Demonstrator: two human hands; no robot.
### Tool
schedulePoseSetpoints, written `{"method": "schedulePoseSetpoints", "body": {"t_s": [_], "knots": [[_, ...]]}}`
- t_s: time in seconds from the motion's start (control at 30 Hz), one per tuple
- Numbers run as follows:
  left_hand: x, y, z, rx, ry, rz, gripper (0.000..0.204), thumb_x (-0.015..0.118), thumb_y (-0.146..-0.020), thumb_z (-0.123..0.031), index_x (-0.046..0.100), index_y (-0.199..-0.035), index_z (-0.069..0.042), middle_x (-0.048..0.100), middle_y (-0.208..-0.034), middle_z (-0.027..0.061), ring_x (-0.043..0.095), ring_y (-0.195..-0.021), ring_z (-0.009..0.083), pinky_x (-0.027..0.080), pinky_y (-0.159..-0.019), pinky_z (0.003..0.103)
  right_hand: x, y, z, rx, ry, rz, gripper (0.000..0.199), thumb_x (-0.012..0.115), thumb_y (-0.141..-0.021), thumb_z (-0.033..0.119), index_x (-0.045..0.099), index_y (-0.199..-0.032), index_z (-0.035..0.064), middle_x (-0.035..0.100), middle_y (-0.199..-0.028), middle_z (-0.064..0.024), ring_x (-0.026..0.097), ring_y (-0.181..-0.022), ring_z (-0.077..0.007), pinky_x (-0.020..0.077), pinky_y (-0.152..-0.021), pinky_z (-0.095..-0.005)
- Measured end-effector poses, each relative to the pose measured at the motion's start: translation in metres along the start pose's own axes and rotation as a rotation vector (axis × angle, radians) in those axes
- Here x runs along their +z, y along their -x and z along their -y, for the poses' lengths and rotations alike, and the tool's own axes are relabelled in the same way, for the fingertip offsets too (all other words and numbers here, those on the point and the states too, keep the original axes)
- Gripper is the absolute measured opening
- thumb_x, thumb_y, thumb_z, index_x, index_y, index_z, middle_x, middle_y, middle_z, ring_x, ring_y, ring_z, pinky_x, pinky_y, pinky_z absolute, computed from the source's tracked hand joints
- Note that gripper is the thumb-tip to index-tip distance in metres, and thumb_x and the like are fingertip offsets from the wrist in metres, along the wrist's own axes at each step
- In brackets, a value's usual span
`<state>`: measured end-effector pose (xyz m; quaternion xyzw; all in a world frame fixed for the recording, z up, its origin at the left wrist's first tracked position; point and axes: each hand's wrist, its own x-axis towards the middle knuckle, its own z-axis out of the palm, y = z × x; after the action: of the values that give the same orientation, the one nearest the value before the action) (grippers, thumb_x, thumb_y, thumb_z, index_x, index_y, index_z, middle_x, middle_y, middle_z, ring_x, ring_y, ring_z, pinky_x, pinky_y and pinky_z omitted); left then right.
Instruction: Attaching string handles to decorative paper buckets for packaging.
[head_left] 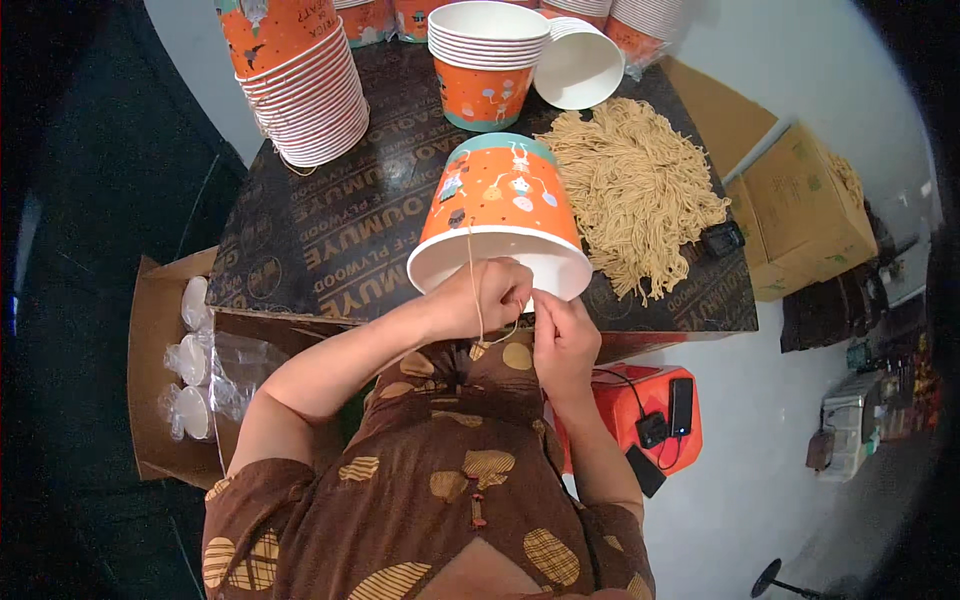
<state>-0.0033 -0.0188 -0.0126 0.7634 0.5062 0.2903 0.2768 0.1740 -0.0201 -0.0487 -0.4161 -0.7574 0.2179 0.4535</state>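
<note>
Seen from the head camera, a person in a brown patterned dress works at a dark printed plywood tabletop point(330, 230), where an orange paper bucket with a teal band and white rim point(500, 205) lies tipped on its side, its open mouth turned toward the worker at the near table edge. The left hand point(487, 295) is at the bucket's rim, its fingers curled together around a thin tan cord point(474, 275) that runs from the bucket's wall down past the knuckles; the right hand point(562, 335) sits just beside it below the rim, fingertips pinched together, apparently on the cord's other end, though the grip itself is too small to make out. A loose heap of tan cord pieces point(640, 190) lies on the table to the right of the bucket, with stacks of matching orange paper buckets point(305, 90) and a short white-rimmed stack point(487, 65) behind. An open cardboard carton of clear plastic lids point(190, 360) stands to the left below the table, and an orange case point(640, 410) to the right. The likely hazard: the tilted bucket rests near the edge, and a hard tug on the cord could tear the paper wall or pull the bucket off.
</note>
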Motion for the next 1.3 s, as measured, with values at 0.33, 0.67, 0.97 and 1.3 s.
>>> {"method": "schedulePoseSetpoints", "body": {"t_s": [0.33, 0.67, 0.97, 1.3], "knots": [[0.024, 0.017, 0.003, 0.234, -0.379, -0.195, 0.031, 0.064, -0.083, -0.007, 0.049, -0.109, -0.002, 0.059, -0.094, 0.0164, 0.063, -0.066, 0.0376, 0.053, -0.054, 0.043, 0.008, -0.001, 0.003, -0.071, 0.133, -0.089, 0.022, 0.065, -0.083, 0.006, 0.069, -0.104, 0.0092, 0.066, -0.086, -0.0133, 0.065, -0.076, -0.0350, 0.0524, -0.065, -0.0432], [0.023, 0.021, 0.004, 0.395, -0.491, -0.202, 0.027, 0.062, -0.073, -0.001, 0.049, -0.097, 0.004, 0.052, -0.087, 0.0161, 0.065, -0.063, 0.0298, 0.053, -0.050, 0.039, -0.010, -0.012, 0.001, 0.007, 0.108, 0.220, 0.020, 0.060, -0.085, 0.005, 0.064, -0.105, 0.0057, 0.065, -0.082, -0.0219, 0.065, -0.076, -0.0394, 0.0504, -0.067, -0.0455], [0.020, 0.020, 0.002, 0.364, -0.471, -0.182, 0.031, 0.063, -0.072, -0.002, 0.048, -0.098, 0.004, 0.053, -0.088, 0.0157, 0.066, -0.064, 0.0285, 0.054, -0.050, 0.037, -0.010, -0.014, 0.008, 0.094, 0.093, 0.194, 0.018, 0.058, -0.088, 0.005, 0.063, -0.106, 0.0053, 0.066, -0.082, -0.0206, 0.066, -0.074, -0.0401, 0.0503, -0.065, -0.0449], [0.013, 0.016, -0.006, 0.401, -0.530, -0.134, 0.030, 0.064, -0.073, -0.005, 0.050, -0.098, 0.003, 0.053, -0.091, 0.0146, 0.067, -0.069, 0.0285, 0.055, -0.050, 0.038, -0.010, -0.014, 0.001, 0.032, 0.115, 0.239, 0.024, 0.058, -0.085, 0.004, 0.067, -0.108, 0.0059, 0.068, -0.089, -0.0216, 0.066, -0.080, -0.0400, 0.0522, -0.069, -0.0433]]}}
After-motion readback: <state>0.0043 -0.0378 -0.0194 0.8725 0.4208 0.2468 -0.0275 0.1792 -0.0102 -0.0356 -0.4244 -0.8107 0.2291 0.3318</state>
